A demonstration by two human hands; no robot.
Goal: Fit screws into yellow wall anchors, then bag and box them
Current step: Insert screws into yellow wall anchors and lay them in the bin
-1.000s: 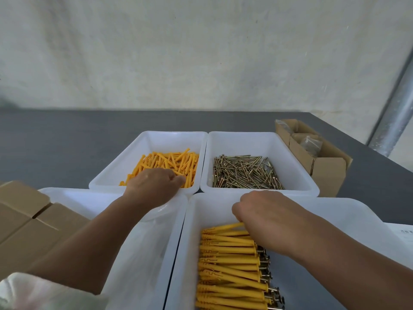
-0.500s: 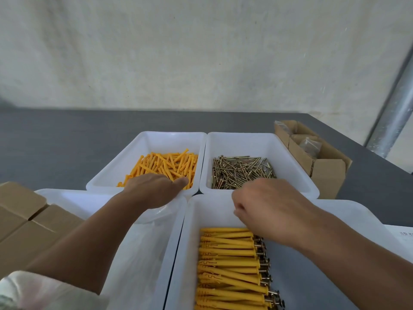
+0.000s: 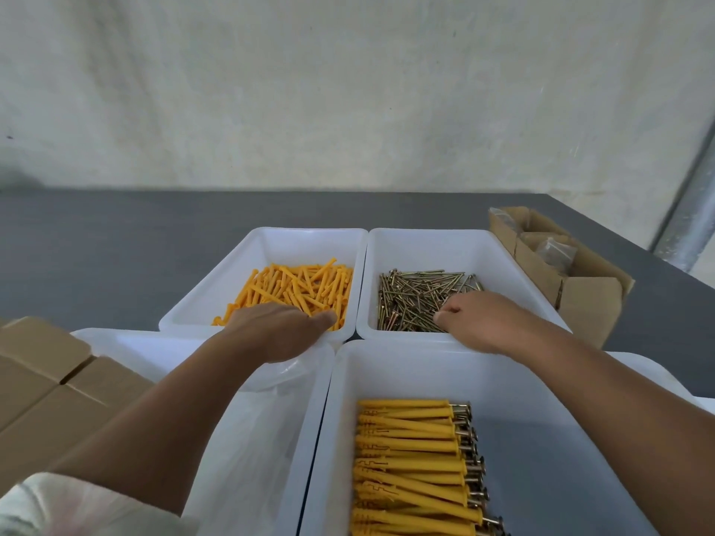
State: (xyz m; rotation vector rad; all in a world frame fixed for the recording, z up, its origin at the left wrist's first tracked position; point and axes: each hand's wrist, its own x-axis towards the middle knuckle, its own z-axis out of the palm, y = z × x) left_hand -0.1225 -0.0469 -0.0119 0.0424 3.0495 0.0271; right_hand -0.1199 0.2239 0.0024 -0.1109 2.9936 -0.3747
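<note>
While both hands work at the far trays, the pairing that matters is a straight one: the loose yellow anchors point(image 3: 305, 288) lie directly under and just beyond the left hand point(image 3: 282, 330), and the screws point(image 3: 418, 299) directly under and just beyond the right hand point(image 3: 479, 323), so each hand is the nearer one to its own part. The left hand lies palm down on the near edge of the anchor pile with fingers drawn close together; its tips are hidden, so whether it grips an anchor cannot be told. The right hand curls over the near right corner of the screw heap, thumb and forefinger closing toward each other – a pinch seems likely, but no screw shows between them. The anchors have no single heading: most run slantwise away from the left hand, some crossing. The screws are a tangle too, many lying crosswise to the right forearm. Nearer the body than either hand, between the two forearms, the finished anchors point(image 3: 410, 450) sit in a neat row in their tray point(image 3: 541, 381), long axes crosswise, yellow tips toward the left arm and screw heads toward the right – probably the alignment the next pair needs when brought together.
</note>
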